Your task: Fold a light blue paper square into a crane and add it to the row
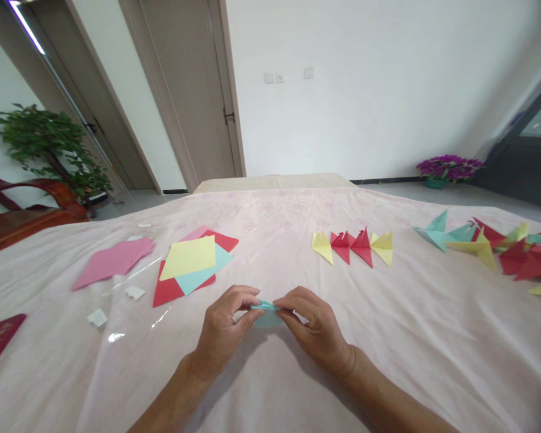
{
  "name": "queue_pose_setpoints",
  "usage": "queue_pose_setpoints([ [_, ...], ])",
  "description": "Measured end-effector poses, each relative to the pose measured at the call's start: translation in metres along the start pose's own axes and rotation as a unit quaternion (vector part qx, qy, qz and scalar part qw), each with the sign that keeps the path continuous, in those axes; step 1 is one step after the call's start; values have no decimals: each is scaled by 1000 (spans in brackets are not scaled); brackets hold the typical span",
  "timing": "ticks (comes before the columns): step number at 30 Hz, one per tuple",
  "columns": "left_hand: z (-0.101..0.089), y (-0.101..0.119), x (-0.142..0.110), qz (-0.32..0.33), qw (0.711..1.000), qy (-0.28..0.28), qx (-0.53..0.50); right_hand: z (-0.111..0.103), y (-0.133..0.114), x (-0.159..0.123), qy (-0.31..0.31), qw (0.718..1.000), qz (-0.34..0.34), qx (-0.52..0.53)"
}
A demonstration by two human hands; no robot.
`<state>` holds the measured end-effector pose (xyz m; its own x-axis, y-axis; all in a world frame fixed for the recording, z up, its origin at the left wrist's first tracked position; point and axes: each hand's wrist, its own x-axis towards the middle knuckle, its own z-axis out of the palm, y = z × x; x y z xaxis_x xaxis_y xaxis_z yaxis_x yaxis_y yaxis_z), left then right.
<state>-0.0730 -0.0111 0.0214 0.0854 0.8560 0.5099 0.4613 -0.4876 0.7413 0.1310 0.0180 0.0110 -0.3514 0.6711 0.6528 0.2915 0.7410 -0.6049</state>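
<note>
A small folded piece of light blue paper (267, 313) is held between my two hands, just above the cloth near the middle of the table. My left hand (228, 322) pinches its left end between thumb and fingers. On the right end, my right hand (313, 328) pinches in the same way. The fingertips cover both ends of the paper, so its full folded shape is hidden. Beyond my right hand stands a row of folded paper cranes, yellow (322, 246) and red (362, 246). Several loose paper squares, topped by a yellow sheet (189, 257), lie beyond my left hand.
A pink paper stack (112, 263) lies at the left, near white scraps (135, 292) and a clear plastic sheet (116, 322). A dark red item (0, 343) is at the left edge. Several more cranes (437, 230) crowd the right. A pale cloth (410, 361) covers the table.
</note>
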Motion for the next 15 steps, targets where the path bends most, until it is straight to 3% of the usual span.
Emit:
queue_pose_setpoints([
  [9,0,6,0,12,1000,-1,28,0,-2,0,-25,999,15,-35],
  [15,-2,7,-2,13,1000,-1,19,-2,-10,3,-51,998,46,-3],
])
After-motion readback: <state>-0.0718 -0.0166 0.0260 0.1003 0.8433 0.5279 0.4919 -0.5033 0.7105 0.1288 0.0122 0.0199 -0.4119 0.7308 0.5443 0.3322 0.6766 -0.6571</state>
